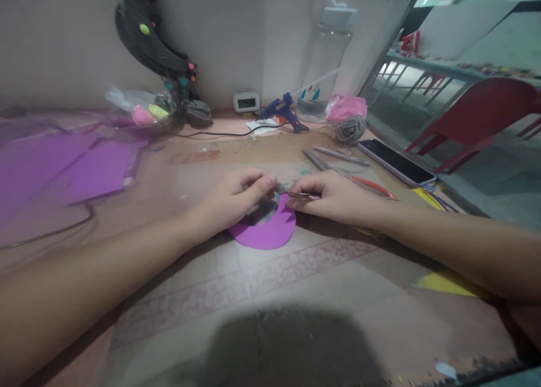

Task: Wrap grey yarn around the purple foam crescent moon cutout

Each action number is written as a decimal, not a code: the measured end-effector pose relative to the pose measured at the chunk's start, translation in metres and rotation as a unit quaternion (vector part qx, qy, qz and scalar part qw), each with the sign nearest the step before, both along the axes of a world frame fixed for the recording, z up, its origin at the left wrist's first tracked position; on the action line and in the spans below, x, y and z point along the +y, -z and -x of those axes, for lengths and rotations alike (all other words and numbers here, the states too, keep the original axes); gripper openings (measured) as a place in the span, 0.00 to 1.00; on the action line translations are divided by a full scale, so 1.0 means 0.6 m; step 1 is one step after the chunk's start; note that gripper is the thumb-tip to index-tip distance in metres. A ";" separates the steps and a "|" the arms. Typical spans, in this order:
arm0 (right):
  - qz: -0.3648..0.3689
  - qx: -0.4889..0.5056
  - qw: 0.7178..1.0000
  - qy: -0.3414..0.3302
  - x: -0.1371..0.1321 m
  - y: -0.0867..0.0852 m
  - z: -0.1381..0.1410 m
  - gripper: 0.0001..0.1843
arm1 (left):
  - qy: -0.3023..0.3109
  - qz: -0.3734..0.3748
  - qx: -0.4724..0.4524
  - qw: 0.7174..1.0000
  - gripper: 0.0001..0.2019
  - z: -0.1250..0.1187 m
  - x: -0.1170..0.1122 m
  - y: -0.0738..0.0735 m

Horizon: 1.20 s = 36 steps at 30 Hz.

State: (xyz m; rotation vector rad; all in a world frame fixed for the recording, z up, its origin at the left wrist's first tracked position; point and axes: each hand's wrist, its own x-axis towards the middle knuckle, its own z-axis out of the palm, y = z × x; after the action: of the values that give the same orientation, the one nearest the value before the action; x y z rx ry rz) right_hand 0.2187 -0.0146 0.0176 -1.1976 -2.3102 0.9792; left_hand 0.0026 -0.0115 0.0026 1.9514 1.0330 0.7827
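The right hand (323, 196) gripped one end of a purple crescent (267, 236); whether the left hand (247, 194) grasped anything was unclear. Beyond sat a blue glue gun (285, 112).

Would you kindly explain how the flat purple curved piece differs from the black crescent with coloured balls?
The flat purple curved piece is bright and plain; the black crescent is dark, dotted with coloured balls. The purple piece is low, at the right hand; the black crescent is higher, before the grey wall. Both curve.
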 end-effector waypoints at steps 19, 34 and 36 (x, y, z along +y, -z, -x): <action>0.011 0.012 1.000 -0.001 -0.001 0.001 -0.002 0.13 | -0.016 0.001 0.053 0.998 0.10 -0.006 -0.001 0.002; 0.065 0.049 0.996 0.022 -0.004 0.001 -0.002 0.13 | -0.019 -0.017 -0.044 0.999 0.14 0.002 0.016 0.015; 0.072 0.061 0.995 0.020 -0.004 0.003 -0.003 0.13 | 0.012 -0.032 -0.025 0.999 0.14 0.002 0.011 0.015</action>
State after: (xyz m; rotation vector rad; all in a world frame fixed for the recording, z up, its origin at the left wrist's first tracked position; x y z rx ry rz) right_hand 0.2202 -0.0170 0.0158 -1.1992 -2.1439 1.1880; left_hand 0.0016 -0.0048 -0.0061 1.9849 0.9631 0.8570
